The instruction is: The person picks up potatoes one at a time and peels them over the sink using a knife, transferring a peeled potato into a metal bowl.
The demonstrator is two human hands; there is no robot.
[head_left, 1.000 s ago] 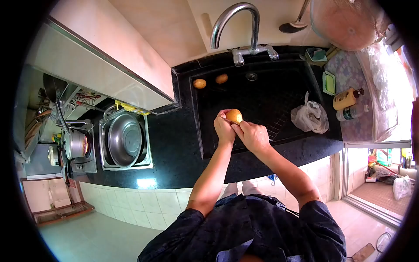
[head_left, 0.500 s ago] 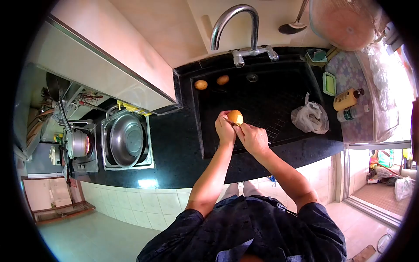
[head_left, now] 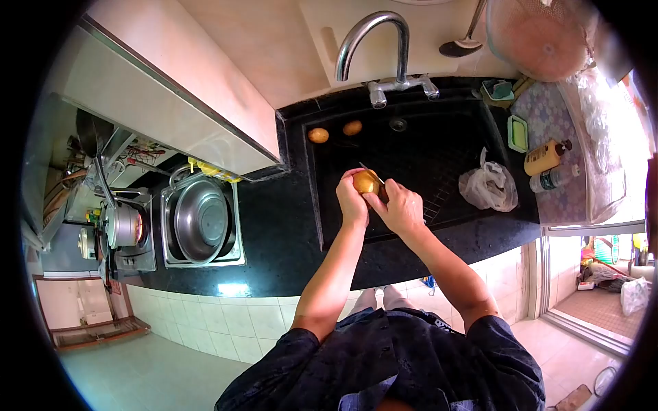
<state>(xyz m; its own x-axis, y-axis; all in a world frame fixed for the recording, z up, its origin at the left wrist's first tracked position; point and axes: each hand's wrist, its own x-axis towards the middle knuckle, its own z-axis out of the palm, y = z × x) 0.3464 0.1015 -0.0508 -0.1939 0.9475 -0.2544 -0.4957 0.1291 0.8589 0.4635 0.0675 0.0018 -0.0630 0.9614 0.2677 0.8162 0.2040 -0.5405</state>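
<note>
Over the black sink (head_left: 439, 236), my left hand (head_left: 351, 202) is wrapped round a yellow-brown potato (head_left: 366, 182). My right hand (head_left: 403, 209) is closed on a knife (head_left: 376, 177), whose thin blade lies against the upper right side of the potato. Most of the handle is hidden in my fingers. Two more potatoes, one on the left (head_left: 318, 135) and one beside it (head_left: 352, 128), lie in the sink's far left corner.
A crumpled plastic bag (head_left: 488, 186) lies at the sink's right side. The chrome faucet (head_left: 373, 41) arches over the back. Left stand a metal basin (head_left: 201, 220) and a pot (head_left: 122, 226) on a stove. A pump bottle (head_left: 545, 157) sits on the right ledge.
The potato has turned in my left hand. My right hand has moved slightly up with the knife, whose blade now shows across the potato's upper side.
</note>
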